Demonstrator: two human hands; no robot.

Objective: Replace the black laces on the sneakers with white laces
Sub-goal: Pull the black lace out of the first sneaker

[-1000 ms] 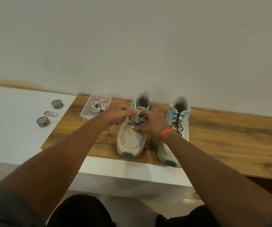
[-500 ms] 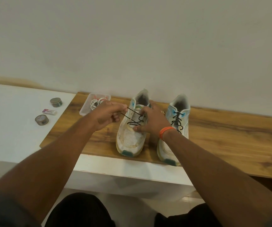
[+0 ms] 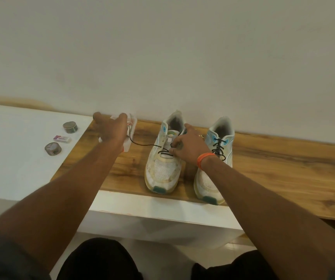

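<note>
Two white and light-blue sneakers stand side by side on a wooden board (image 3: 283, 170). The left sneaker (image 3: 163, 174) has its black lace (image 3: 142, 144) partly pulled out; a strand runs from the eyelets leftward to my left hand (image 3: 112, 131), which grips its end over a clear plastic box (image 3: 129, 138). White laces in that box are mostly hidden by my hand. My right hand (image 3: 188, 145) rests on the left sneaker's tongue and pinches the lacing. The right sneaker (image 3: 217, 158) is still fully laced in black.
On the white surface at the left lie two round tape rolls (image 3: 70, 127) (image 3: 53, 148) and a small eraser (image 3: 62, 139). A plain wall stands directly behind the shoes. The board extends far to the right.
My left hand has drawn the black lace out leftward, from the sneaker's top to over the plastic box. The right hand has stayed on the left sneaker.
</note>
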